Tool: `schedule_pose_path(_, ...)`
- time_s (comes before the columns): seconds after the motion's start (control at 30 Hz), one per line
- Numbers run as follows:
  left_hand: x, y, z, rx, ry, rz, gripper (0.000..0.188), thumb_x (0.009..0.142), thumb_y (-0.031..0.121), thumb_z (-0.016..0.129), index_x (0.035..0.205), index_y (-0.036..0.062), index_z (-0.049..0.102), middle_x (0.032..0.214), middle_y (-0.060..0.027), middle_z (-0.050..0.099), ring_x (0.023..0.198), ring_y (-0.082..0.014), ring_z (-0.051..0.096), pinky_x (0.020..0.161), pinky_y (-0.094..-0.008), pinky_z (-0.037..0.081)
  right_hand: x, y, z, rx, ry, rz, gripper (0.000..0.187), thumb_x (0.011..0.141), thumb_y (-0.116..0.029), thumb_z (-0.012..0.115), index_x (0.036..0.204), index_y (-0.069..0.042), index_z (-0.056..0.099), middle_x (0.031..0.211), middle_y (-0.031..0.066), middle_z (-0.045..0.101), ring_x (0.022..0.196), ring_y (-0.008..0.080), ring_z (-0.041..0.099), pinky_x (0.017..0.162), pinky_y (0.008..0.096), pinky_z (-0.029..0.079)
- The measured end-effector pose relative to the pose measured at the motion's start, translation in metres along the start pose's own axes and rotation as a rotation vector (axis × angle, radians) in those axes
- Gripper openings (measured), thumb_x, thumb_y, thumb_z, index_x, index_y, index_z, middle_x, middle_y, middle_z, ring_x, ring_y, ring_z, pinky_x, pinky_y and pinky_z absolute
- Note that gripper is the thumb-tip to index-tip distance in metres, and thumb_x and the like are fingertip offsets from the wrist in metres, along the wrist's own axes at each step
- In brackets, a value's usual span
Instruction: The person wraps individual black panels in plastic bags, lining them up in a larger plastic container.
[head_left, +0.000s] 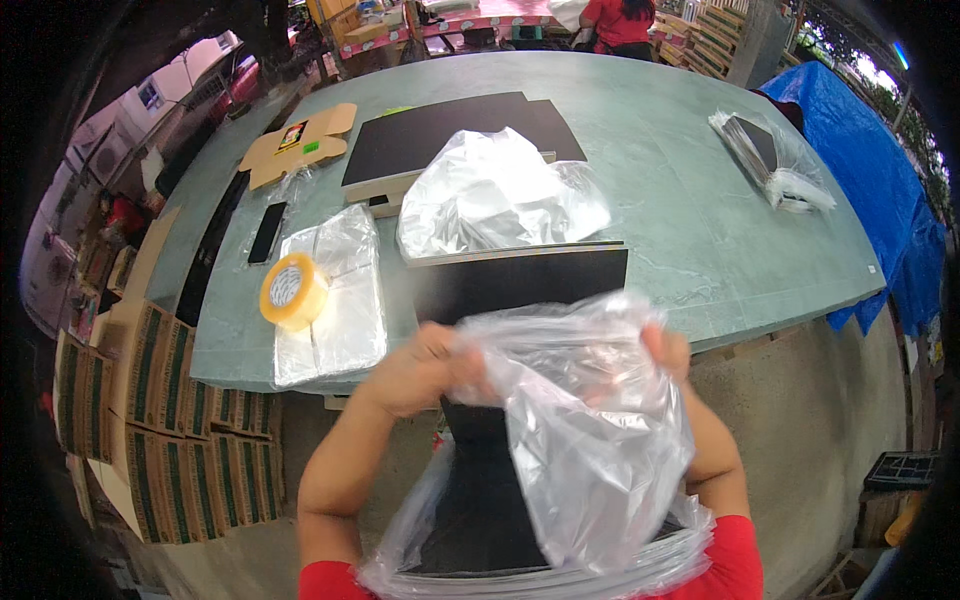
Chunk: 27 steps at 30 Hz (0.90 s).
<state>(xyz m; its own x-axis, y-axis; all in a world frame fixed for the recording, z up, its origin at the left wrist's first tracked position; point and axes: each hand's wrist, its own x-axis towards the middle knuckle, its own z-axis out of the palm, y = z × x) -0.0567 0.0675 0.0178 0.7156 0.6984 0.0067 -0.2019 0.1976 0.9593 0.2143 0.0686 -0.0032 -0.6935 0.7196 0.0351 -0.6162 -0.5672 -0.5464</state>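
A clear plastic bag (605, 450) is stretched between my two hands over the table's near edge, its lower part hanging down toward me. My left hand (418, 372) grips the bag's left side, fingers curled in. On the other side my right hand (667, 352) pinches it near the upper corner. Right behind the bag lies a stack of black boards (530, 278) at the table edge; the bag hides its near side. Against my body, more clear plastic (420, 555) surrounds a dark surface, partly covered by the hanging bag.
A tape roll (294, 291) rests on flat clear bags (350, 262). Beyond are a phone (267, 233), flattened cardboard (300, 145), black boards (450, 130), crumpled plastic (500, 195) and bagged boards (765, 155). Cartons (165, 420) stand left; a person in red (618, 25) is across the table.
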Motion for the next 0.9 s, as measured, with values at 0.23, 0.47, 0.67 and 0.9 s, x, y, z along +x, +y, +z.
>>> schedule_pose_path(0.23, -0.002, 0.004, 0.021, -0.446, 0.494, 0.277, 0.024, 0.083, 0.019, 0.051, 0.096, -0.0011, 0.053, 0.080, -0.0071, 0.059, 0.072, -0.0144, 0.057, 0.067, -0.0279, 0.047, 0.030, 0.001, 0.028, -0.731, -0.540, 0.282, 0.026, 0.073, -0.011, 0.060, 0.095, 0.003, 0.058, 0.089, 0.0099, 0.060, 0.084, 0.0134, 0.054, 0.074, 0.0253, 0.041)
schedule_pose_path(0.47, -0.011, 0.000, 0.003, 0.291, -0.059, -0.037, 0.018, 0.082, 0.020, 0.052, 0.081, 0.0031, 0.058, 0.069, -0.0007, 0.056, 0.062, -0.0062, 0.049, 0.056, -0.0205, 0.040, 0.019, 0.024, 0.006, -0.812, -0.196, 0.126, 0.019, 0.076, -0.015, 0.052, 0.089, -0.002, 0.056, 0.082, 0.0080, 0.060, 0.072, 0.0192, 0.056, 0.069, 0.0308, 0.045)
schedule_pose_path(0.67, -0.006, 0.027, 0.024, 0.491, -0.407, 0.182, 0.019, 0.078, 0.020, 0.055, 0.079, 0.0008, 0.055, 0.071, -0.0113, 0.058, 0.070, -0.0224, 0.058, 0.063, -0.0336, 0.045, 0.032, 0.003, 0.025, -1.897, -0.410, 0.665, 0.021, 0.067, -0.011, 0.046, 0.080, 0.001, 0.058, 0.080, 0.0176, 0.060, 0.078, 0.0296, 0.058, 0.069, 0.0382, 0.045)
schedule_pose_path(0.9, -0.009, -0.004, 0.040, 1.851, -0.046, -0.384, 0.013, 0.068, 0.010, 0.056, 0.071, -0.0014, 0.051, 0.056, -0.0145, 0.054, 0.052, -0.0248, 0.058, 0.045, -0.0348, 0.046, 0.022, -0.023, 0.035, -2.865, -0.336, 0.887, 0.040, 0.069, -0.026, 0.049, 0.103, -0.006, 0.058, 0.114, 0.0156, 0.050, 0.112, 0.0294, 0.042, 0.099, 0.0583, 0.006)
